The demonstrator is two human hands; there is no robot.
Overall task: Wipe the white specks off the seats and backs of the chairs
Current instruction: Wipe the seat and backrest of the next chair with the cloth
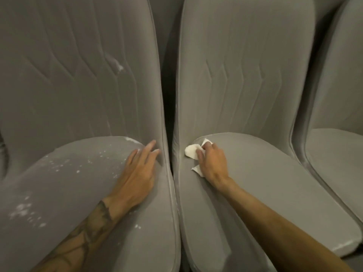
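One seat (265, 183) appears clean; my right hand (213, 163) curls its fingers round the paper tissue (191, 152) at its rear corner. My left hand (137, 173), fingers spread, rests on the left chair (68, 85), with white specks (90, 161) unwiped on its seat and back.

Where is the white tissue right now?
In the head view, the white tissue is held in the grip of the right hand, on the back left corner of the middle chair seat, beside the gap to the left chair seat.

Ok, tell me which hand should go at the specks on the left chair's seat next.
Right, probably. The right hand grips the white tissue on the middle chair's seat, just across the gap. The left hand lies flat on the left chair's seat near white specks, holding nothing.
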